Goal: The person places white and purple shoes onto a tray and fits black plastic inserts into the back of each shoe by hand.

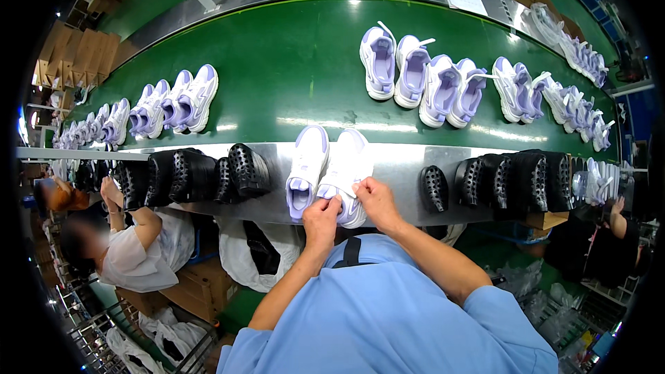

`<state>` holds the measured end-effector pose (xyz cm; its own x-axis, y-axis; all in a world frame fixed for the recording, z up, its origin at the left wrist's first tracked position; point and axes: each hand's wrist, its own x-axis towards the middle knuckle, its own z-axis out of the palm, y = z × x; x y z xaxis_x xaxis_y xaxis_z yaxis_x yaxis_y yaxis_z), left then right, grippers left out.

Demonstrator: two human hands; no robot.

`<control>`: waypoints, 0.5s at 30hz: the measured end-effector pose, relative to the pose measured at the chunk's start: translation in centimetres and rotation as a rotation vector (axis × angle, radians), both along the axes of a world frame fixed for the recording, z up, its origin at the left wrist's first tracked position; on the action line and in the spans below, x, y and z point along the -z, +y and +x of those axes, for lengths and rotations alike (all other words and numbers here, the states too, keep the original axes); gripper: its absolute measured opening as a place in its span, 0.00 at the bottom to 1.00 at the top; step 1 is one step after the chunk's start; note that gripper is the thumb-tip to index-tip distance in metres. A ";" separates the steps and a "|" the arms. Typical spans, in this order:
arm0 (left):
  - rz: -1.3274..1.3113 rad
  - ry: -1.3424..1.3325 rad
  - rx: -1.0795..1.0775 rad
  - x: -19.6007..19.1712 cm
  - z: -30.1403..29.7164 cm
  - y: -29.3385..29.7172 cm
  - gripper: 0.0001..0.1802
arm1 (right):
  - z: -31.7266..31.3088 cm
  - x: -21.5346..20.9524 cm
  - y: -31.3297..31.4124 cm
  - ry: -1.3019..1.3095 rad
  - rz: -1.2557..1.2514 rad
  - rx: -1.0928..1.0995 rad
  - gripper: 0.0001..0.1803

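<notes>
Two white and lavender sneakers stand side by side on the metal ledge in front of me, toes pointing away. My left hand [322, 219] has its fingers closed at the collar of the right-hand sneaker [346, 159]. On the other side of that collar, my right hand [376, 201] pinches the shoe's edge near the tongue. What exactly lies between the fingertips is too small to make out. Just left of it, the other sneaker [307, 166] of the pair is touched by neither hand.
Black perforated shoe forms [187, 176] line the ledge on the left, with more forms [509, 180] to the right. Several sneakers [440, 88] sit on the green belt [291, 62]. A white bag [239, 253] hangs below the ledge. Co-workers sit on both sides.
</notes>
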<state>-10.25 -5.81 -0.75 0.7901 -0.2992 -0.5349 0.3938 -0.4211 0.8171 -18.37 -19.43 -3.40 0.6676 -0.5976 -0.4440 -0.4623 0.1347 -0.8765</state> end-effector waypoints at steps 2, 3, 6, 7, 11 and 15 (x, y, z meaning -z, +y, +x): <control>0.049 -0.094 0.065 0.3 -0.1 0.0 0.15 | -0.1 -0.2 0.4 0.024 -0.188 -0.022 0.17; 0.087 -0.186 0.125 0.5 -0.1 -0.1 0.14 | -0.1 -0.1 0.6 0.044 -0.264 -0.030 0.17; 0.073 -0.478 0.332 -0.5 -0.3 -0.5 0.12 | -1.1 1.2 0.5 0.092 -0.370 -0.028 0.16; 0.045 -0.578 0.405 -1.2 -0.3 -0.6 0.11 | -1.7 1.8 0.2 0.106 -0.385 -0.022 0.15; 0.211 -0.911 0.470 -2.6 0.2 -0.1 0.09 | -2.8 -0.7 -0.5 0.174 -0.280 -0.034 0.15; 0.121 -1.029 0.580 -1.9 1.4 -1.8 0.09 | -1.9 -1.2 0.4 0.075 -0.442 -0.131 0.13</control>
<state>-8.86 -7.58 1.11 0.6282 -0.7456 0.2223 -0.6997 -0.4164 0.5805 -20.26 -19.03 -2.18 0.7260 -0.6530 -0.2156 -0.5145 -0.3078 -0.8003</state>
